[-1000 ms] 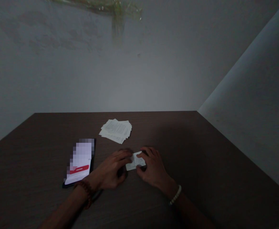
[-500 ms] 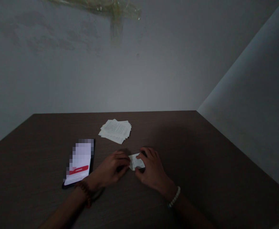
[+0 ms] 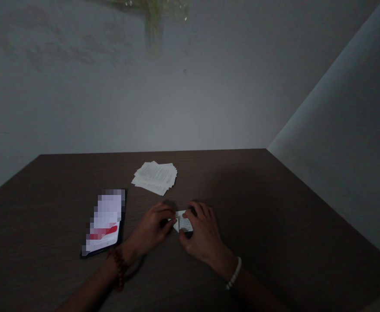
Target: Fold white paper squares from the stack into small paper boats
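Observation:
A small piece of printed paper (image 3: 185, 224) lies on the brown table between my two hands. Its left part looks folded, with a crease near the fingers. My left hand (image 3: 154, 226) pinches that left edge between thumb and fingertips. From the other side, my right hand (image 3: 203, 232) curls over the paper, thumb and index finger on its right part. Some of the paper is hidden under the right fingers. Beyond the hands lies a loose pile of printed paper sheets (image 3: 155, 177), fanned out unevenly.
A phone (image 3: 107, 221) with a lit screen, partly blurred out, lies left of my left forearm. The brown table (image 3: 258, 242) meets a grey wall (image 3: 209, 108) at the back. Another wall (image 3: 345, 130) slants along the right side.
The left fingers have drawn the paper's left edge into a visible fold. My right hand has shifted slightly left. The whole view has moved a little.

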`<state>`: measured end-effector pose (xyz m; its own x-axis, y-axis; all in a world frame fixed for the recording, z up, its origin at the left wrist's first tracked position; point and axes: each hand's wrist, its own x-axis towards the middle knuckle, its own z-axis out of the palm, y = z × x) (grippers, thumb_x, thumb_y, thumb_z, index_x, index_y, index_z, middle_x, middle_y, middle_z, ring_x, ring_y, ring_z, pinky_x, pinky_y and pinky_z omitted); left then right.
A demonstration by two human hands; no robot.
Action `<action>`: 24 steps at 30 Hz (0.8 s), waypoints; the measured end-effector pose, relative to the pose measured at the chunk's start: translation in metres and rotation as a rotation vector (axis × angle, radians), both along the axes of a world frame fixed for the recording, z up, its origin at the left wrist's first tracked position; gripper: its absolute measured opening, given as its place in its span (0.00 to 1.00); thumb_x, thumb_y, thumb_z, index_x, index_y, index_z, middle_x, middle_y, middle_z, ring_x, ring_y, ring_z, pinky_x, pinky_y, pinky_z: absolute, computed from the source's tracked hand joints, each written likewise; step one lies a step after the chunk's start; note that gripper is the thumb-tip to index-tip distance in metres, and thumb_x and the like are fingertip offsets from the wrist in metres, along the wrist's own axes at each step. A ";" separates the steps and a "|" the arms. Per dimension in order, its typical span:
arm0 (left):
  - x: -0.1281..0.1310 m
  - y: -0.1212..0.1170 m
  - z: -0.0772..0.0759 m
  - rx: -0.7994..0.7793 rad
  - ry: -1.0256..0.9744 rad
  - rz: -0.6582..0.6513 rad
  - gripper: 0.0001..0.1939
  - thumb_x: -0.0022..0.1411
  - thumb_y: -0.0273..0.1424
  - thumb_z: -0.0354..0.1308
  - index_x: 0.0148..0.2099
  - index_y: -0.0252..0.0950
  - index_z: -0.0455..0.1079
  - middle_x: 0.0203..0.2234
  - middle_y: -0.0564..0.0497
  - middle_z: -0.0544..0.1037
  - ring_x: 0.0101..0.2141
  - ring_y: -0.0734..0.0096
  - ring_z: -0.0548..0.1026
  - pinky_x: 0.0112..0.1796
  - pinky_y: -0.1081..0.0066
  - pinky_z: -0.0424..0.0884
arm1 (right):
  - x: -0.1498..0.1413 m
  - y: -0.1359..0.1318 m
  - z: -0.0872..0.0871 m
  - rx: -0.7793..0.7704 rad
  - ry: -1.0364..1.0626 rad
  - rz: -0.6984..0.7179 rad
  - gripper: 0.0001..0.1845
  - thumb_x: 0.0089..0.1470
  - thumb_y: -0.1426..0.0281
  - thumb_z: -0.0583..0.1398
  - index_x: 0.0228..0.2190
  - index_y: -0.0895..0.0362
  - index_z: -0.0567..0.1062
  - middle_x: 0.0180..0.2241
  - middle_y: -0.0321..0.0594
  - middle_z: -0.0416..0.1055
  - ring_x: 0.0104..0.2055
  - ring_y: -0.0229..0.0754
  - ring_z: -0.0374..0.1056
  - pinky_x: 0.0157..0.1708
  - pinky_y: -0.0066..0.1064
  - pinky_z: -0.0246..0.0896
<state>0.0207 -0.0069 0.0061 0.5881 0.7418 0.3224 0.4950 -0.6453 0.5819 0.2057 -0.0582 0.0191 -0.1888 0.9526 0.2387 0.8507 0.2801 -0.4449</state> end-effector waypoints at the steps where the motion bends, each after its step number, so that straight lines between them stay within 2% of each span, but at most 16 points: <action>1: 0.001 -0.001 0.000 0.005 -0.006 0.014 0.07 0.63 0.27 0.54 0.38 0.35 0.74 0.37 0.47 0.76 0.39 0.64 0.74 0.41 0.62 0.71 | -0.001 -0.001 0.000 0.000 -0.003 -0.008 0.15 0.46 0.67 0.63 0.39 0.53 0.70 0.50 0.45 0.64 0.53 0.54 0.57 0.53 0.49 0.52; 13: 0.010 -0.002 -0.005 0.002 -0.056 0.134 0.06 0.57 0.23 0.55 0.29 0.34 0.72 0.33 0.47 0.76 0.37 0.63 0.73 0.39 0.63 0.70 | -0.003 -0.004 0.002 -0.029 -0.020 -0.034 0.14 0.48 0.67 0.62 0.39 0.53 0.71 0.50 0.44 0.63 0.54 0.52 0.56 0.54 0.46 0.50; 24: 0.012 -0.005 -0.002 -0.068 -0.092 0.170 0.04 0.54 0.22 0.56 0.31 0.35 0.70 0.33 0.48 0.75 0.38 0.62 0.72 0.41 0.63 0.68 | -0.003 -0.004 0.003 -0.028 -0.027 -0.041 0.15 0.48 0.67 0.62 0.40 0.53 0.72 0.51 0.45 0.63 0.55 0.53 0.56 0.54 0.46 0.50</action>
<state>0.0324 -0.0118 0.0046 0.4228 0.8500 0.3143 0.5367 -0.5143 0.6689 0.2029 -0.0625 0.0218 -0.1553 0.9658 0.2076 0.8730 0.2326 -0.4287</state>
